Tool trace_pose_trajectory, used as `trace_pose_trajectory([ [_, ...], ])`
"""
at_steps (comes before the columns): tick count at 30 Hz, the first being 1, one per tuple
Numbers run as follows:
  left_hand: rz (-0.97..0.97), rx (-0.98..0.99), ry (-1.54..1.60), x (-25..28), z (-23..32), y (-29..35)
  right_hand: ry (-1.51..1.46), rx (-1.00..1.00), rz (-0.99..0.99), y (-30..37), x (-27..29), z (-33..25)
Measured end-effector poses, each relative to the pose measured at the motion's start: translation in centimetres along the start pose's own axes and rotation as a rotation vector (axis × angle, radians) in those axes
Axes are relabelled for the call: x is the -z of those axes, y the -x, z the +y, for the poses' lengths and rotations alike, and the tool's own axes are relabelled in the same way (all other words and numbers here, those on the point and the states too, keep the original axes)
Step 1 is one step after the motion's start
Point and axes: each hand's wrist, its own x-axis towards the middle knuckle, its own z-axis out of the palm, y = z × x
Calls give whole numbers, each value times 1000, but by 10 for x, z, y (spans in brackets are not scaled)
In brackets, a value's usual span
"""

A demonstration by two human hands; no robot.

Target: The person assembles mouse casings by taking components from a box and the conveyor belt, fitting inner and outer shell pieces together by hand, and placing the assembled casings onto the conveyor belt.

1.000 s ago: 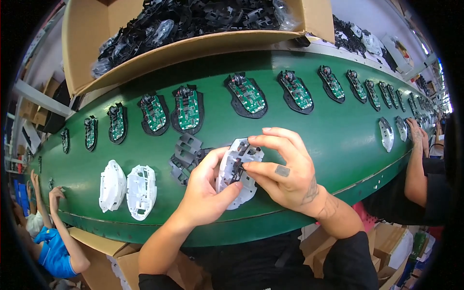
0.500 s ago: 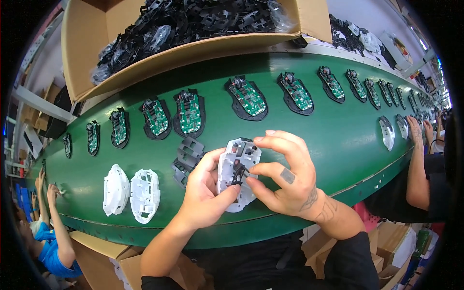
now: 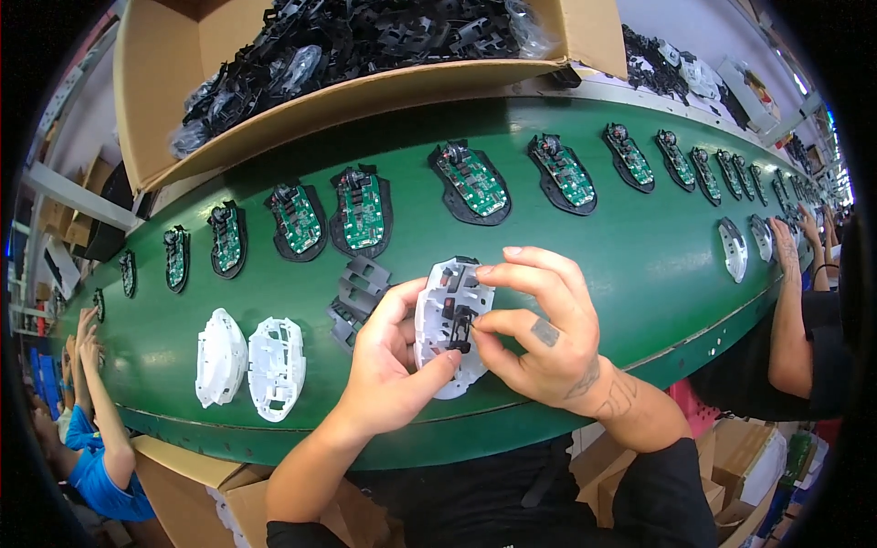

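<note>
Two hands (image 3: pixel 388 363) share one white shell (image 3: pixel 426 340) and one black clip (image 3: pixel 462 329); two more shells (image 3: pixel 277 370) lie left, at least two right. At least ten circuit boards (image 3: pixel 472 187) line one table (image 3: pixel 603 274); one box (image 3: pixel 365 84) holds uncountable black parts (image 3: pixel 402 41).

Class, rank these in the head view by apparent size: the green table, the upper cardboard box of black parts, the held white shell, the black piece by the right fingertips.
1. Green table
2. Box of black parts, cut off above
3. Held white shell
4. Black piece
</note>
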Motion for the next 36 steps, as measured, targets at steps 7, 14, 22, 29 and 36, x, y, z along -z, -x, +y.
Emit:
trace_pose_trajectory([
  [7,-13,64,-28,1,2,3,5,5,-15,-1,-3,-3],
  [14,8,28,-79,2,1,3,36,-22,6,-1,-5,-3],
  [22,77,-65,-119,2,-9,3,98,-15,-60,-1,-4,-12],
  [29,184,-216,-178,7,-8,11,-325,-281,-18,-2,-9,-15],
  [36,179,-398,-743,5,-3,6,-351,-453,-303,8,-18,-13],
])
